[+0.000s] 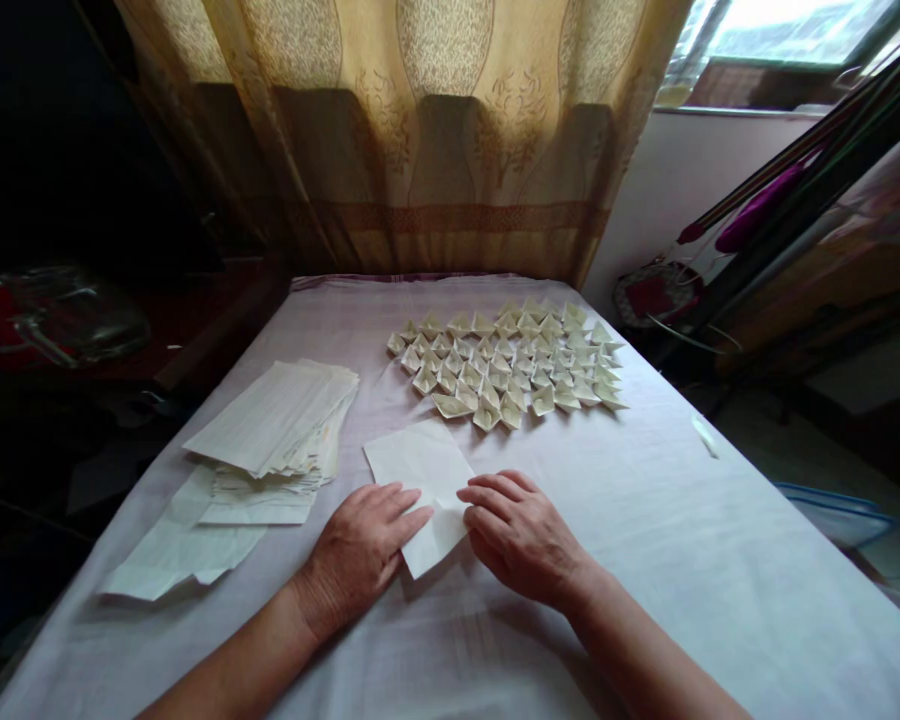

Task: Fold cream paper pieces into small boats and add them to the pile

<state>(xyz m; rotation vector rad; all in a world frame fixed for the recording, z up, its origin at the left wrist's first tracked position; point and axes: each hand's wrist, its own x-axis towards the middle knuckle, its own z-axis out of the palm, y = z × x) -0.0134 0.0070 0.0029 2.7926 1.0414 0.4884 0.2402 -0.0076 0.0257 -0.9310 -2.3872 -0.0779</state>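
Note:
A white sheet of paper [420,462] with a crease across it lies on the cloth-covered table, turned at an angle between my hands. My left hand [364,535] rests on its left edge, fingers stretched out and thumb reaching over the paper. At the right edge, my right hand [521,535] has its fingers curled and closed on the paper; the thumb is mostly hidden. Beyond the sheet stand several small folded paper boats [495,370], grouped close together in rows.
Left of my hands lies a stack of paper sheets [262,415], with a loose, uneven-edged sheet [187,550] partly under it. A small pale scrap [705,437] is near the table's right edge. A patterned curtain [450,150] hangs behind; a glass jar [82,315] stands far left.

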